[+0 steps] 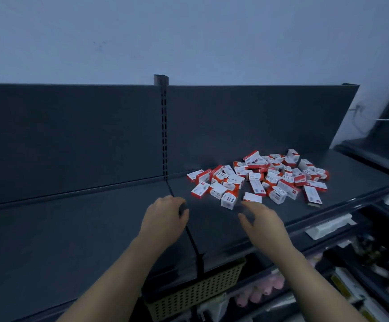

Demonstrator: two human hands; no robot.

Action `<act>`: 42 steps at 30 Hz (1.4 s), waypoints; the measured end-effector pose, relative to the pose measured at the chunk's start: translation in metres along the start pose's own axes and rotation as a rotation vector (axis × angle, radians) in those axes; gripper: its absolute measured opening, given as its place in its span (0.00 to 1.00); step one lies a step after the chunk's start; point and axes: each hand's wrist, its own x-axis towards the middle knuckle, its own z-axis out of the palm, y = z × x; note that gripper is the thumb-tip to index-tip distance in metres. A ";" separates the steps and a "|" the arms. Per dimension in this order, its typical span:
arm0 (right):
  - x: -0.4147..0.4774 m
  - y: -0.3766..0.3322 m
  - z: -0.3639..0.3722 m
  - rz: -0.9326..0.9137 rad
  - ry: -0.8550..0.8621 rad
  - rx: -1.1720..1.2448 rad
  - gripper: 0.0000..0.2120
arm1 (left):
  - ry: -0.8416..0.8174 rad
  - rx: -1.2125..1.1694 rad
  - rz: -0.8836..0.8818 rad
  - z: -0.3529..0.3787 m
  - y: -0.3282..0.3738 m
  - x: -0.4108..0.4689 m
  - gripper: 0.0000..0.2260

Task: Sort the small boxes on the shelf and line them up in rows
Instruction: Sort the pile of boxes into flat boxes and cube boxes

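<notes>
Lying in a loose heap on the right half of the dark shelf (96, 228), the small boxes (258, 175) are red and white with dark printed panels, but the writing is too small and blurred to read. The left hand (163, 214) rests by the seam between two shelf boards, fingers curled under; whether they hold anything cannot be told. The right hand (263, 221) hovers with fingers spread and relaxed, holding nothing, just short of the nearest box (252, 197).
</notes>
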 end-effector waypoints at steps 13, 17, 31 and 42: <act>0.116 0.045 0.009 0.013 -0.032 0.029 0.17 | -0.159 0.027 -0.080 0.068 0.010 0.117 0.11; 0.154 0.055 0.021 -0.002 -0.078 0.036 0.19 | -0.227 0.034 -0.104 0.086 0.009 0.138 0.13; 0.260 0.057 0.057 -0.292 -0.335 -0.083 0.22 | -0.120 -0.109 -0.313 0.106 0.018 0.141 0.13; 0.273 0.068 0.057 -0.389 -0.316 -0.034 0.12 | 0.111 -0.230 -0.451 0.105 0.033 0.115 0.17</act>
